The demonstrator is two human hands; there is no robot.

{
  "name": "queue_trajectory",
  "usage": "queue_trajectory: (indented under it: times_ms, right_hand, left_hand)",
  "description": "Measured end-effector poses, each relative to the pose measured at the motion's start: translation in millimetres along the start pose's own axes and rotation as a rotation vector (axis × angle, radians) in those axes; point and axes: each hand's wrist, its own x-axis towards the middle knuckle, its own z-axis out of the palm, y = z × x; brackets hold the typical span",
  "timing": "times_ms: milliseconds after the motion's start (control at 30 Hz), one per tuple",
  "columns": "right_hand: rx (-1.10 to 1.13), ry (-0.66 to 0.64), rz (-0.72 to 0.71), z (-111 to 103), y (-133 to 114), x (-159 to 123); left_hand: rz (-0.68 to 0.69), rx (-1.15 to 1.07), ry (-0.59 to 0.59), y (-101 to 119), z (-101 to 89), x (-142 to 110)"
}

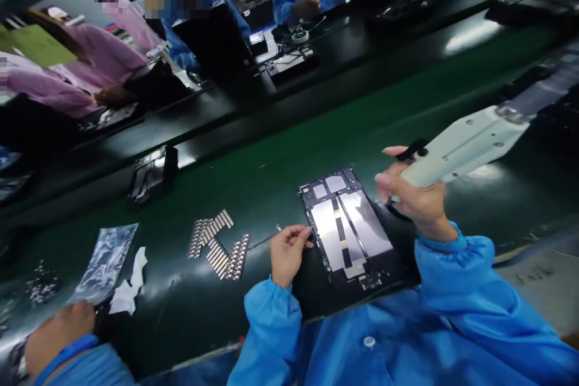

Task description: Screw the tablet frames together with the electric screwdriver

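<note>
The right hand (pixel 418 205) closes around a white plastic electric screwdriver (pixel 465 148); the curled left hand (pixel 287 253) sits against a black rectangular tablet frame (pixel 348 229), its hold unclear.

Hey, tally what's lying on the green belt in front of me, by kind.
Tablet housing: 1
Clear plastic bag: 1
White sheet: 1
Heap of small parts: 1
Batch of metal strips: 1 (pieces too small to count singly)
Total: 5
</note>
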Motion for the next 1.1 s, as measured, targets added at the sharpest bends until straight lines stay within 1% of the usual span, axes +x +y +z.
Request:
queue_trajectory:
  times_ms: [133, 233, 300, 433, 533, 633, 733, 967, 1100]
  right_hand:
    - [0.042, -0.163, 0.041, 34, -4, -17]
    - [0.068, -0.252, 0.078, 57, -4, -23]
    - [0.075, -0.298, 0.099, 72, -2, -25]
    - [0.033, -0.330, 0.134, 100, 11, -24]
    - [0.017, -0.347, 0.169, 114, 26, -23]
    - [0.001, -0.359, 0.207, 121, 35, -23]
    - [-0.035, -0.364, 0.218, 123, 40, -24]
    - [-0.074, -0.396, 0.219, 122, 45, -26]
    - [-0.070, -0.413, 0.214, 122, 47, -28]
  left_hand:
    - [0.058, 0.014, -0.002, 2, 9.4, 15]
    - [0.091, 0.025, 0.002, 2, 10.8, 24]
    - [0.089, 0.022, -0.019, 4, 9.7, 27]
    - [0.000, -0.004, -0.157, 11, 4.5, 37]
    - [-0.083, -0.014, -0.253, 17, 0.4, 49]
    - [-0.137, -0.030, -0.311, 19, -2.2, 58]
    - [-0.154, -0.054, -0.321, 19, -2.3, 61]
    - [-0.129, -0.092, -0.337, 14, -1.2, 60]
    - [-0.110, -0.102, -0.319, 14, -1.3, 60]
